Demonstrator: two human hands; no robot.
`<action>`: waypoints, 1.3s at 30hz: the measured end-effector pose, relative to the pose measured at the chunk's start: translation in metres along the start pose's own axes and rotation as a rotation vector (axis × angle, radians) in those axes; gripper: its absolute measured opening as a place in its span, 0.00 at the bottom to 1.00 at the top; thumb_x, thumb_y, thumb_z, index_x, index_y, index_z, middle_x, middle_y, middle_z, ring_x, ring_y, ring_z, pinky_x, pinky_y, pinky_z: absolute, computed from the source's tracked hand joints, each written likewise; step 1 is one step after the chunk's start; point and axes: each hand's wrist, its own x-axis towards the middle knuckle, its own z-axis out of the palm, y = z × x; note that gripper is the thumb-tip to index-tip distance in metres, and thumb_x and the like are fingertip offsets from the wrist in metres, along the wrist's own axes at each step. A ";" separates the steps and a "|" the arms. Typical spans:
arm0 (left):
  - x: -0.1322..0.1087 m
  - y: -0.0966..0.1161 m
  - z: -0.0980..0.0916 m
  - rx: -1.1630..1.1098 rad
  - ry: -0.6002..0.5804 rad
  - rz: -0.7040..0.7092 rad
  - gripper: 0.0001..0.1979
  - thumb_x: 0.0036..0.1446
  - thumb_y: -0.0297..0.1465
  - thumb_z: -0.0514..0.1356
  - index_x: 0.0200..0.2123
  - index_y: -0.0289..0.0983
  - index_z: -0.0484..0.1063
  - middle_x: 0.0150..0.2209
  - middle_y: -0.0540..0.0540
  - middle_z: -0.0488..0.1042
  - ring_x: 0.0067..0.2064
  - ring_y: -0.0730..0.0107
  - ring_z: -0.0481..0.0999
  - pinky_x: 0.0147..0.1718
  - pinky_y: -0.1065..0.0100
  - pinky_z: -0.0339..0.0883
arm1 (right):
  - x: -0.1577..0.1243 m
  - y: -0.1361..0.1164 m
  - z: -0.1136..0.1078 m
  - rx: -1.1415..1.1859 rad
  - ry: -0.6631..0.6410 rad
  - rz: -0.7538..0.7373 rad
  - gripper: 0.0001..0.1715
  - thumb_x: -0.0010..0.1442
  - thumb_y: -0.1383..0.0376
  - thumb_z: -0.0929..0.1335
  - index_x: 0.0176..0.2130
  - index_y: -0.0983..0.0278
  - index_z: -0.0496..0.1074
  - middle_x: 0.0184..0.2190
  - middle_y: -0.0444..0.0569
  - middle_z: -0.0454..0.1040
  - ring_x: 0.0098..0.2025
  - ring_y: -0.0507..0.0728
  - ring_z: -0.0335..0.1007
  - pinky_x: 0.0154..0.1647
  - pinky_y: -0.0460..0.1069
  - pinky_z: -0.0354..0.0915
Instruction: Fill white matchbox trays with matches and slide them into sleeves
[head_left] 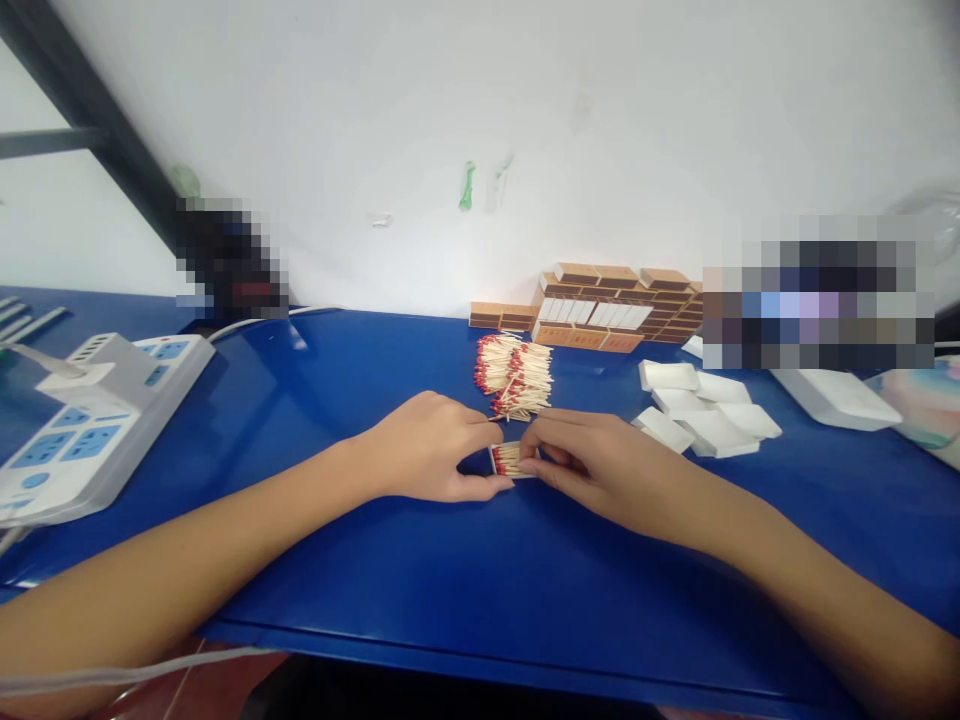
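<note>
A small white tray point(493, 458) with red-tipped matches point(508, 460) in it lies on the blue table between my hands. My left hand point(442, 450) grips the tray's left end between thumb and fingers. Over the tray's right end is my right hand point(581, 455), its thumb and fingers pressed together at the matches and hiding that end. Just behind the tray lies a loose pile of matches point(516, 375), most of the red tips on its left side.
Brown matchboxes point(589, 336) are stacked against the wall. Several white trays point(697, 405) lie to the right, near a larger white box point(836, 398). A white power strip point(112, 440) with cables sits at the left on the blue table point(420, 590).
</note>
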 end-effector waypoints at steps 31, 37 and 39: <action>-0.001 0.002 0.000 0.022 0.008 -0.008 0.18 0.65 0.46 0.61 0.36 0.36 0.78 0.29 0.49 0.78 0.30 0.68 0.78 0.27 0.67 0.61 | 0.004 0.005 0.017 -0.174 0.131 -0.025 0.08 0.74 0.63 0.64 0.40 0.61 0.70 0.35 0.47 0.74 0.33 0.55 0.71 0.33 0.50 0.61; -0.001 0.001 0.001 0.026 0.024 0.000 0.19 0.66 0.47 0.61 0.36 0.36 0.78 0.28 0.49 0.78 0.30 0.67 0.78 0.27 0.66 0.62 | 0.004 0.005 0.015 -0.169 0.123 -0.055 0.09 0.74 0.64 0.63 0.40 0.62 0.71 0.35 0.48 0.74 0.33 0.55 0.70 0.33 0.49 0.62; -0.001 0.000 0.001 0.025 0.033 0.007 0.19 0.65 0.47 0.61 0.37 0.36 0.78 0.28 0.49 0.78 0.30 0.67 0.78 0.27 0.66 0.61 | 0.004 0.006 0.011 -0.166 0.129 -0.064 0.08 0.74 0.65 0.64 0.41 0.62 0.71 0.36 0.48 0.74 0.33 0.54 0.70 0.33 0.49 0.62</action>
